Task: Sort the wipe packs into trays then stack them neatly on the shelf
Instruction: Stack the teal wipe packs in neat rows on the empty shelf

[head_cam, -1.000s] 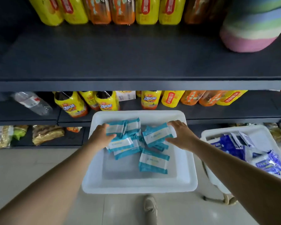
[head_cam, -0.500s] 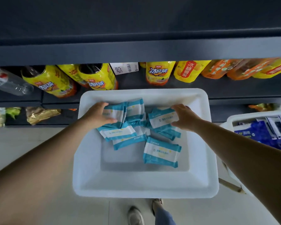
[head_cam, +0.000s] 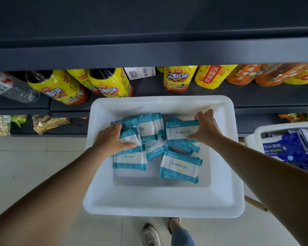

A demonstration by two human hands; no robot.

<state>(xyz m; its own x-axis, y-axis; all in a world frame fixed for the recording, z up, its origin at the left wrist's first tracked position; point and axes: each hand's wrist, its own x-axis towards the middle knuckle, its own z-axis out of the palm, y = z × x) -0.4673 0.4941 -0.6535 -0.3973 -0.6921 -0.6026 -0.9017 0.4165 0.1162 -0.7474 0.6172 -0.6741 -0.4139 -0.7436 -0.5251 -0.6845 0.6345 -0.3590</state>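
I see teal packs [head_cam: 179, 166] heaped in the white tray [head_cam: 160, 203]; my left hand [head_cam: 112, 139] grips a bunch at the heap's left, and my right hand [head_cam: 205, 129] pinches one pack [head_cam: 180, 132] by its right edge. A second tray [head_cam: 256, 134] to the right holds blue packs [head_cam: 283, 150].

Big white rectangular plastic tray [head_cam: 160, 205] sits centre, in front of dark metal shelf unit [head_cam: 149, 52]. In it, toward the back: heap of teal-and-white wipe packs [head_cam: 148, 128]; 1 single pack [head_cam: 180, 166] lies nearer, right of middle. Left hand [head_cam: 112, 139] on heap's left side, right hand [head_cam: 205, 128] on its right. Yellow-labelled drink bottles [head_cam: 178, 78] on shelf behind tray. 2nd white tray [head_cam: 258, 134] w/ blue wipe packs [head_cam: 284, 148] at far right.
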